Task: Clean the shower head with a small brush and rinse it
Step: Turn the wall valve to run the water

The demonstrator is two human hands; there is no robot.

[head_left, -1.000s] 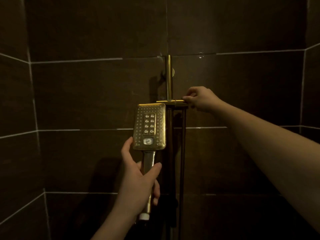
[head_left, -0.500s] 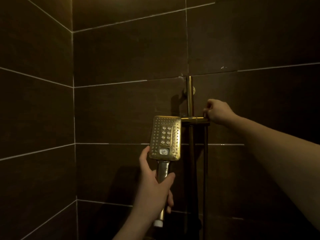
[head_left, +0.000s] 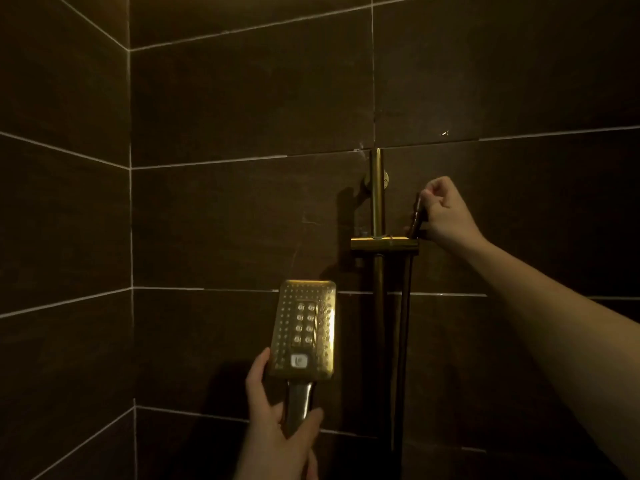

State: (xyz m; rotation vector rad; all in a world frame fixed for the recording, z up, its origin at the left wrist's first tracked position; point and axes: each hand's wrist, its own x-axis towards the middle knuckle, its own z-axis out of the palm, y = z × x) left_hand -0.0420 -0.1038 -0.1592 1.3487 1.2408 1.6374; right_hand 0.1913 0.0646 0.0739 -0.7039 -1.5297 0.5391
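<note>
A: From the head camera, where are the hands?

B: The left hand (head_left: 277,420) comes up from the bottom edge, fingers wrapped around the handle (head_left: 298,403) of the shower head (head_left: 304,329), thumb lying across the front. It holds the head upright, face toward the camera, below and left of the slider bracket (head_left: 384,244).

A: And the other one?

B: The right arm stretches in from the right, nearly straight. The right hand (head_left: 445,211) is curled closed just above the bracket's right end, pinching a small dark piece (head_left: 417,216) (whether fitting or hose end, I cannot tell in this dim light).

A: Shapes, surfaces?

B: The shower head is a rounded rectangle in shiny gold metal, dotted with small nozzles, two columns of larger ones in the middle and a pale square button low down. The handle is flat and duller. The rail (head_left: 376,195) is a gold tube standing vertical; a dark hose (head_left: 401,341) hangs beside it. The wall (head_left: 225,116) is large dark brown tiles with pale grout lines, meeting a side wall at the left corner.
</note>
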